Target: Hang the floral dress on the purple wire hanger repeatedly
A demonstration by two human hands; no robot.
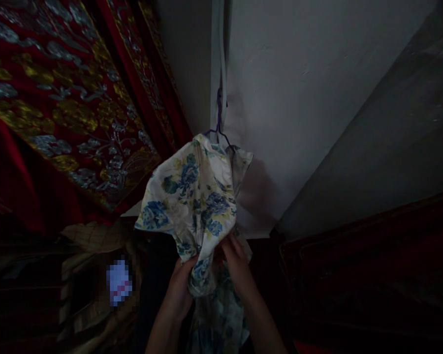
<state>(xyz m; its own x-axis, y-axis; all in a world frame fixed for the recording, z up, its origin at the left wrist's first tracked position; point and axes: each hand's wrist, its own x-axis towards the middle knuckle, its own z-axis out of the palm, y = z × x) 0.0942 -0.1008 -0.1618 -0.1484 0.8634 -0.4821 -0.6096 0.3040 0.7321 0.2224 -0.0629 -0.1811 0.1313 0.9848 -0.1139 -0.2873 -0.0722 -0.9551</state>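
Note:
A white shirt (217,196) with blue and yellow flowers hangs on a thin purple hanger (219,115). Its short sleeves spread to both sides, and its lower part drops in folds between my forearms. My left hand (182,275) is closed on the cloth at the left of the front; most of its fingers are tucked behind the fabric. On the right, my right hand (234,250) grips the shirt a little higher up, its fingertips hidden under a fold.
The hanger hooks beside a white pipe (222,54) against a pale wall (299,73). Red cloth with gold and silver decoration (74,113) hangs at the left. Below it stands a dim checked bag or box (88,238). A dark red surface (372,246) lies at the lower right.

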